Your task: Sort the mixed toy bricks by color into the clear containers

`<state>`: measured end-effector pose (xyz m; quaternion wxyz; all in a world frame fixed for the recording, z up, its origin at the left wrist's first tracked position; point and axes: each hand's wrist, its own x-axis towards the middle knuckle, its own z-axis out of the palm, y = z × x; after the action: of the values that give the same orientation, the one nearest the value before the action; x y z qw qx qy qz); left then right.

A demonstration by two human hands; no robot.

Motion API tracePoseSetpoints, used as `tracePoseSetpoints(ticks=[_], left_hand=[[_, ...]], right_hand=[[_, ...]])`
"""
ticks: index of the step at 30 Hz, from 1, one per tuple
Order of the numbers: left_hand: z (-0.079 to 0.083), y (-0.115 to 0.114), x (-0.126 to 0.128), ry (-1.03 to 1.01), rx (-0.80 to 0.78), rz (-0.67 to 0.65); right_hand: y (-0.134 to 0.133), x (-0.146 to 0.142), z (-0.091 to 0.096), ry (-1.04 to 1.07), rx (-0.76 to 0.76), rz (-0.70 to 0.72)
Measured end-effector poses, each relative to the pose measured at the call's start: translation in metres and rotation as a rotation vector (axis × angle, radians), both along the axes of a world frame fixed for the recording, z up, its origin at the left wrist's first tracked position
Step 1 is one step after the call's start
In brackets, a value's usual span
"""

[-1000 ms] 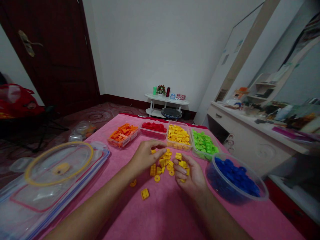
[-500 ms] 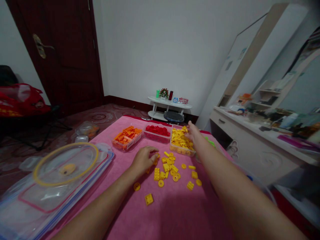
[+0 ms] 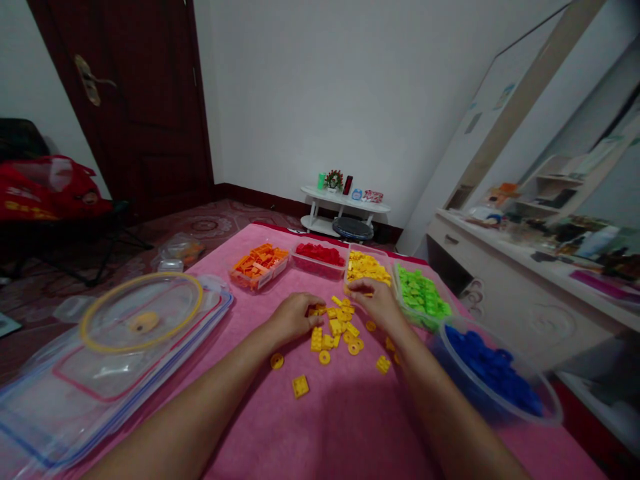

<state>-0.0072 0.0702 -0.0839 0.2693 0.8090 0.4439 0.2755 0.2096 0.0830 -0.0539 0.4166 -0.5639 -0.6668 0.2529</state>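
Note:
Yellow toy building bricks (image 3: 337,327) lie in a loose pile on the pink cloth, with wheel-shaped pieces and a square brick (image 3: 301,387) nearer to me. At the pile's left edge my left hand (image 3: 294,316) curls its fingers and thumb around a few yellow bricks (image 3: 317,310). My right hand (image 3: 376,301) is over the pile's right side, just in front of the yellow bricks' clear tub (image 3: 383,255). Its fingers are stretched out and slightly bent, and I see nothing held in them.
Clear tubs of orange bricks (image 3: 260,262) and red bricks (image 3: 320,253) stand at the back. Green bricks (image 3: 423,290) and a round tub of blue bricks (image 3: 493,370) are on the right. Stacked clear lids (image 3: 115,373) lie on the left.
My right hand has come back from the yellow tub to the loose pile. My left hand stays at the pile's left edge. The view has shifted, showing the green and blue tubs.

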Motion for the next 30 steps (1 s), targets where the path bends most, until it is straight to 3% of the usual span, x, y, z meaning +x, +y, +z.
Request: tracePoseSetpoints(ticks=[4,8,11,18,22,25,27,30], left_hand=[[-0.005,0.0,0.003,0.048,0.122,0.005],[-0.009,-0.001,0.011,-0.002,0.221,-0.177],[-0.008,-0.002,0.016,0.007,0.216,-0.253],[-0.008,0.004,0.013,0.042,0.123,-0.175],[-0.016,0.006,0.012,-0.047,0.076,-0.139],[-0.012,0.004,0.012,-0.203,0.017,-0.059],[0.001,0.002,0.012,-0.331,0.004,0.053],[0.029,-0.005,0.012,-0.51,0.053,0.188]], right_hand=[[-0.013,-0.004,-0.023,-0.254,0.008,0.103],[-0.014,-0.007,-0.031,-0.438,-0.026,0.141],[-0.016,-0.005,-0.03,-0.489,-0.049,0.086],[-0.024,0.004,-0.028,-0.459,-0.079,0.088],[-0.021,0.003,-0.03,-0.324,-0.047,0.068],[-0.021,-0.003,-0.027,-0.156,-0.035,0.033],[-0.025,-0.01,-0.02,0.118,-0.095,0.027],[-0.036,-0.026,-0.006,0.691,-0.276,0.066]])
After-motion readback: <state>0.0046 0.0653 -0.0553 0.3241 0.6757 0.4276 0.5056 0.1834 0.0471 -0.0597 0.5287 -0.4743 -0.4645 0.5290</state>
